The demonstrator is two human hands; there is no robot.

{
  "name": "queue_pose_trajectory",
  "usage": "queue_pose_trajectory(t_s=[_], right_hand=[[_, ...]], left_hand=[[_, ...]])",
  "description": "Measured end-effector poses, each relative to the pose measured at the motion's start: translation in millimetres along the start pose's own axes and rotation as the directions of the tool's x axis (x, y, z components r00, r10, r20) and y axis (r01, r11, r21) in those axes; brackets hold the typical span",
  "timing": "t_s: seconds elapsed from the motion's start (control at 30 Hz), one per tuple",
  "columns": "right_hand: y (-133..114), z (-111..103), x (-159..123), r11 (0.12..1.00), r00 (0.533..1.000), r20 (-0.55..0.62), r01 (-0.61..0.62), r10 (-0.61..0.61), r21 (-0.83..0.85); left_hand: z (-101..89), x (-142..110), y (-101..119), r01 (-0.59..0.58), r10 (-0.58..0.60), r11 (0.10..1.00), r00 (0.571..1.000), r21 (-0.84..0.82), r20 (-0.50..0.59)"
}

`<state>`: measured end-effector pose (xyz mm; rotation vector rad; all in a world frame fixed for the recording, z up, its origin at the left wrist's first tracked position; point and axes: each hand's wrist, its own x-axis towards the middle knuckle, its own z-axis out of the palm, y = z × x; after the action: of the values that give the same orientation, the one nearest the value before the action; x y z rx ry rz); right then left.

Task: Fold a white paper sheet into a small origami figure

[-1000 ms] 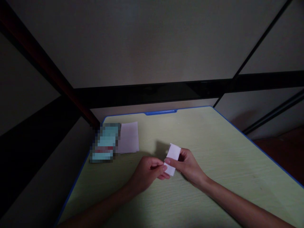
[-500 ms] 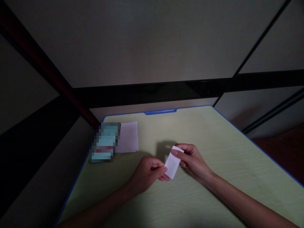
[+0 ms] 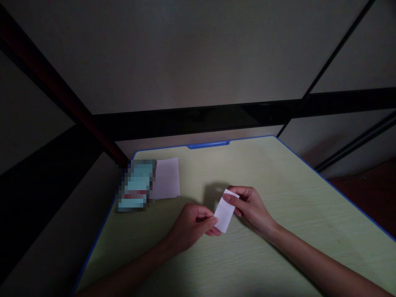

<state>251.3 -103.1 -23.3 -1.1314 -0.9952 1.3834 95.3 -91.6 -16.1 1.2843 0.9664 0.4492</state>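
Observation:
A small white piece of folded paper [image 3: 225, 214] is held tilted above the table, between my two hands. My left hand [image 3: 196, 225] pinches its lower left edge, thumb on top and fingers beneath. At its upper right end, my right hand [image 3: 249, 206] grips it with the thumb across the top face and the fingers behind. The underside of the paper is hidden.
The pale wood-grain table [image 3: 278, 177] has a blue rim and a blue handle piece [image 3: 208, 144] at the far edge. At the back left lie white paper sheets [image 3: 167, 178] beside a pixelated, phone-like object [image 3: 137, 181]. Cabinet panels [image 3: 198, 53] stand behind.
My right hand has shifted up and right along the paper, its thumb now near the top end, showing more of the face. My left hand keeps its pinch. Little differs over the last half second.

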Motion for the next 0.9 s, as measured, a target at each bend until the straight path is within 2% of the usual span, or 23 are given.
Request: queue_pose_trajectory(t_s=[0.23,0.63,0.77,0.9], right_hand=[[2.2,-2.5,1.5,0.997,1.0,0.009,0.02,-0.02,-0.07],[2.1,-1.3,1.7,0.999,0.999,-0.037,0.029,-0.031,-0.037],[1.6,-1.2,1.3,0.999,0.998,-0.05,0.038,-0.038,-0.014],[0.8,-0.2,0.4,0.998,0.998,-0.038,0.047,-0.049,-0.036]], left_hand=[[0.2,-2.1,1.9,0.043,-0.043,0.999,0.999,-0.016,-0.003],[-1.4,-0.5,-1.3,0.038,-0.038,0.999,0.999,-0.033,0.028],[-2.1,1.1,-4.5,0.004,-0.003,1.0,0.999,-0.024,0.046],[-3.5,2.9,-4.5,-0.07,0.068,0.995,0.997,0.07,0.035]])
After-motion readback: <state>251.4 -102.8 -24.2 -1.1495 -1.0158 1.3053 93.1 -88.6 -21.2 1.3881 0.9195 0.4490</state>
